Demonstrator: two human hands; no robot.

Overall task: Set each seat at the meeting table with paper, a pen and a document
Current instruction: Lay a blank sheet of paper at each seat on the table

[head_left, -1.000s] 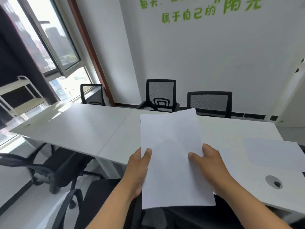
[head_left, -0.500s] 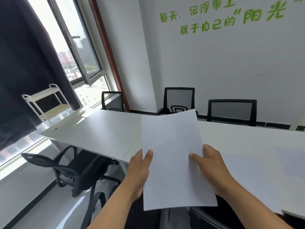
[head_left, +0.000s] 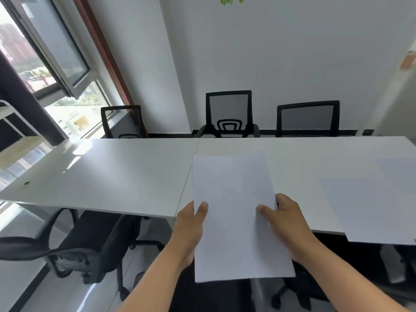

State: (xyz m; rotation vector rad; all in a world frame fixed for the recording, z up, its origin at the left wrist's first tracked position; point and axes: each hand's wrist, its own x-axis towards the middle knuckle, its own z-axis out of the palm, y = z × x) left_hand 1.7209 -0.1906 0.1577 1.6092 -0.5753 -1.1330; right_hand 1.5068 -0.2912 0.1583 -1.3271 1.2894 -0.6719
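I hold a stack of white paper (head_left: 234, 212) in front of me, above the near edge of the long white meeting table (head_left: 117, 174). My left hand (head_left: 189, 228) grips its left edge with the thumb on top. My right hand (head_left: 286, 224) grips its right edge, thumb laid across the sheet. One white sheet (head_left: 369, 210) lies on the table at the right, overhanging the near edge. Another sheet (head_left: 398, 172) lies farther back at the far right. No pen shows.
Black mesh chairs stand behind the table: one at the left (head_left: 122, 121), one in the middle (head_left: 228, 113), one at the right (head_left: 307, 118). A black office chair (head_left: 90, 242) stands under the near edge at the left. An open window (head_left: 51, 57) is on the left.
My view has swung toward facing the table squarely and tilted down. The paper stack and both hands keep the same grip; the sheets on the right have come back into view.
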